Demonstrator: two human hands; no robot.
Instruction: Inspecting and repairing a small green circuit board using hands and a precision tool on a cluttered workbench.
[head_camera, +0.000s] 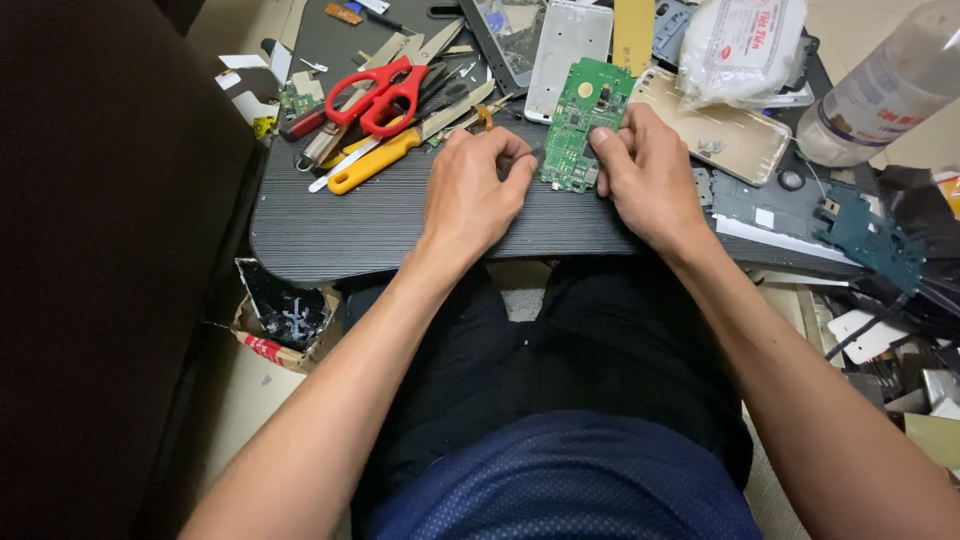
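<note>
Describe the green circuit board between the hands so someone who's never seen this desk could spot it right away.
Start at the dark desk across the person's lap and look to its middle, near the front edge. There the left hand and right hand pinch the circuit board from either side. It is the only bright green, long flat board there, beside a gold phone back and red scissors.

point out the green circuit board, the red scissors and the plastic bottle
green circuit board (585, 120), head view, on its upper middle
red scissors (385, 95), head view, on the handle loops
plastic bottle (880, 95), head view, on its label
</note>
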